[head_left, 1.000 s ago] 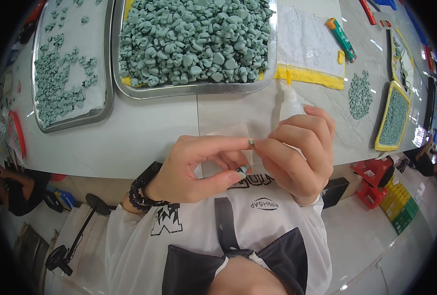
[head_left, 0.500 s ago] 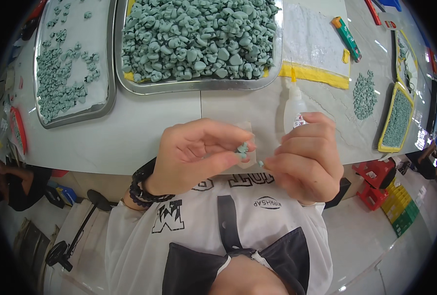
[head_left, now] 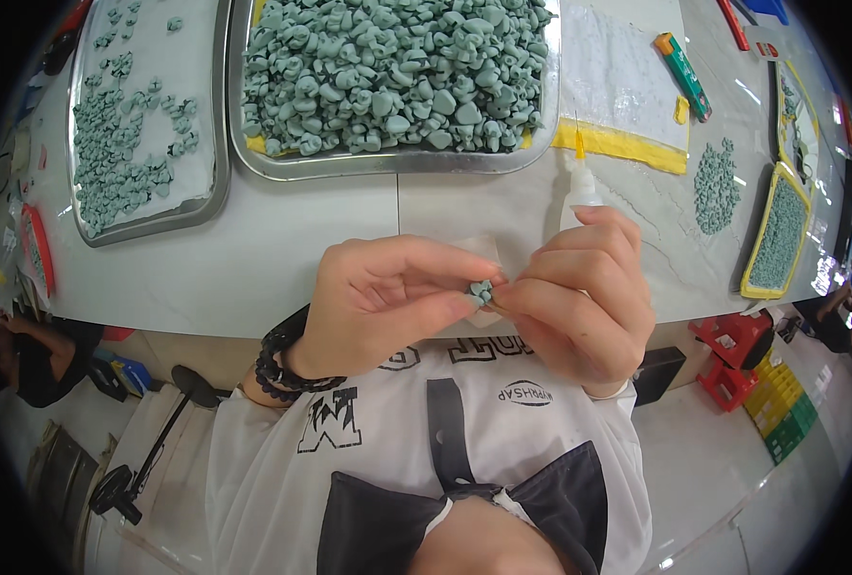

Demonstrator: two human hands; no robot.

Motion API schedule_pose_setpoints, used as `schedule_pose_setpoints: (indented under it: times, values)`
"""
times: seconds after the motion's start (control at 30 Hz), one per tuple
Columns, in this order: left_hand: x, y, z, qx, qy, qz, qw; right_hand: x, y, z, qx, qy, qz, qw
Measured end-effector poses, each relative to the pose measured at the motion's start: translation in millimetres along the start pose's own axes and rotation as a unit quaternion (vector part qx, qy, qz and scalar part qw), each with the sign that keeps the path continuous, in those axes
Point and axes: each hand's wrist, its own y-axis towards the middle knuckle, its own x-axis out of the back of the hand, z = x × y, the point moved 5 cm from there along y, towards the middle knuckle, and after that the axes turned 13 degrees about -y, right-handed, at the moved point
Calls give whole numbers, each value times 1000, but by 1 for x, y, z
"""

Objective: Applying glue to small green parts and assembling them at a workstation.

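Between the thumb and fingers of my left hand (head_left: 373, 302) is a small grey-green plastic part (head_left: 481, 290) with a lumpy shape. The fingertips of my right hand (head_left: 584, 297) are pinched together against its right side. The tiny grey-green piece in that pinch is now mostly hidden by the fingers. Just beyond my right hand stands a white squeeze bottle (head_left: 580, 192) with a yellow needle tip, its lower part covered by the hand. A beige pad (head_left: 481, 246) lies on the table beneath my fingertips.
A metal tray (head_left: 387, 171) heaped with grey-green parts stands ahead; another tray (head_left: 221, 153) with scattered parts is at the left. To the right are a loose pile of tiny pieces (head_left: 716, 187), a yellow-edged tray (head_left: 749, 283) and a green-and-orange box (head_left: 682, 77). Red stools (head_left: 727, 359) stand below the table.
My right hand has moved left and slightly up, bringing its tiny piece from a gap away to the part in my left hand. The left hand has barely moved.
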Motion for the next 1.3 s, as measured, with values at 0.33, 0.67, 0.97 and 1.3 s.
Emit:
schedule_pose_setpoints:
  times: [0.33, 0.67, 0.97, 1.3]
  values:
    - [0, 1, -2, -15, 84, -13, 996, 0, -4, 13, 41, -97, -8, 994]
    - [0, 0, -1, -49, 100, -10, 994, 0, -7, 13, 41, -95, -10, 995]
    - [-1, -2, -7, -118, 109, 2, 987, -6, -4, 2, -46, 77, -1, 996]
    - [3, -4, -7, -155, 180, 23, 971, -10, -6, 9, -67, 40, 30, 997]
